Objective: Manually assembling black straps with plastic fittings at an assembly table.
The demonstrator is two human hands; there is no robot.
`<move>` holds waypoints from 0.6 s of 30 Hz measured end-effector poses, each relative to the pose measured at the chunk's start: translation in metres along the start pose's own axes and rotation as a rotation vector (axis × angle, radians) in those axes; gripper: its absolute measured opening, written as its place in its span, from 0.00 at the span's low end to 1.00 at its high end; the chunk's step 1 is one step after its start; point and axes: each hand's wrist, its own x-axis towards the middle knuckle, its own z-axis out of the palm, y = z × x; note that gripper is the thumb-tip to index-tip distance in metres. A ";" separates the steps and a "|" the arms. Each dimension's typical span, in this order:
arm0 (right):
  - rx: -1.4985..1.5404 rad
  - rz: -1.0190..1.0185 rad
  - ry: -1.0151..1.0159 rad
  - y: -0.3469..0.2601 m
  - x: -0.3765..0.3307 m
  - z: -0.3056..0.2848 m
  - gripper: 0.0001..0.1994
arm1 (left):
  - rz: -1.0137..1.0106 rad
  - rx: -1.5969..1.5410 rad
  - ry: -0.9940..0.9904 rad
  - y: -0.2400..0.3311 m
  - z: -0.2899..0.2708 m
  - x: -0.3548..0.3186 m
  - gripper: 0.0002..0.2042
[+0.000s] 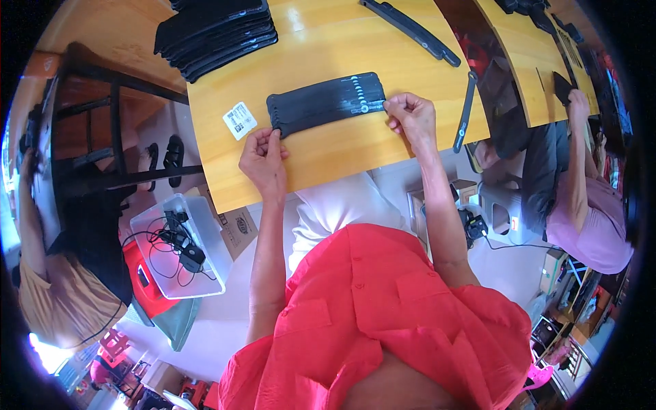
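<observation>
A flat black rectangular piece (318,106), with white print near its right end and a scalloped left edge, lies slightly slanted on the yellow wooden table (328,157). My left hand (263,157) is closed in a pinch at its lower left corner. At its right end, my right hand (414,119) pinches the lower corner between thumb and fingers. A white printed label (239,121) lies left of the piece. Whether a clear film covers the black piece, I cannot tell.
A stack of similar black pieces (219,37) stands far left. Narrow black strips (413,33) lie at the right. A plastic bin (179,249) with cables is low left. One person (68,294) is at left; another person (591,212) works at the right table.
</observation>
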 end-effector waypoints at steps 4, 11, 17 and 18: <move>0.036 0.014 0.003 0.001 0.000 0.001 0.04 | 0.004 0.048 0.008 0.000 0.001 0.000 0.03; 0.054 0.017 0.008 -0.004 -0.002 0.003 0.04 | 0.004 0.060 0.013 0.002 0.001 -0.001 0.03; 0.019 0.008 0.014 -0.003 -0.001 0.002 0.04 | 0.001 0.060 0.004 0.001 0.001 0.000 0.03; 0.017 0.007 0.015 -0.002 0.000 0.002 0.04 | 0.001 0.061 0.004 0.001 0.001 0.000 0.03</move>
